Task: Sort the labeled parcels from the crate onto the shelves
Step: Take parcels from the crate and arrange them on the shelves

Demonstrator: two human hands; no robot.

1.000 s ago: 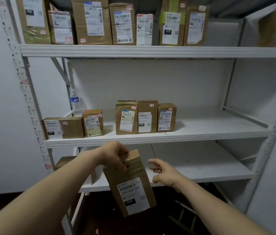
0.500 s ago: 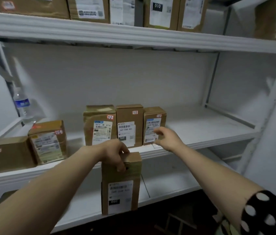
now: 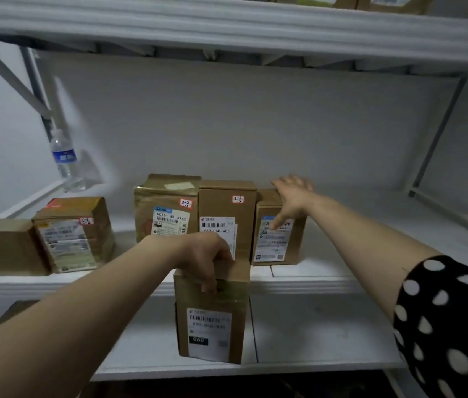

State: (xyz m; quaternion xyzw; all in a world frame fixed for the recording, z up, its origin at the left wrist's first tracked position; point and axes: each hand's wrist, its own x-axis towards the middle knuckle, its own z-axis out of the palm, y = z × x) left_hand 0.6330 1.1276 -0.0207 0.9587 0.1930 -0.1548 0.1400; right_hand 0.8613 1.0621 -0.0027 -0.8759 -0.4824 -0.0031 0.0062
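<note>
My left hand (image 3: 204,254) grips the top of a brown cardboard parcel (image 3: 212,314) with a white label marked 060, held upright in front of the middle shelf's edge (image 3: 313,282). My right hand (image 3: 291,196) lies with spread fingers over the top of the rightmost standing parcel (image 3: 276,242) on that shelf, thumb down its front. Beside it stand a taller parcel tagged 3-2-5 (image 3: 227,208) and a taped parcel tagged 3-2-4 (image 3: 166,205).
Two more parcels (image 3: 72,234) (image 3: 0,245) sit at the shelf's left, with a water bottle (image 3: 65,162) behind them. The right part of the middle shelf (image 3: 385,225) is bare. A lower shelf (image 3: 313,326) and an upper shelf (image 3: 227,27) with parcels frame the view.
The view has come closer to the shelves. My right hand moved from the front of the rightmost parcel up onto its top. The held parcel rose slightly toward the middle shelf.
</note>
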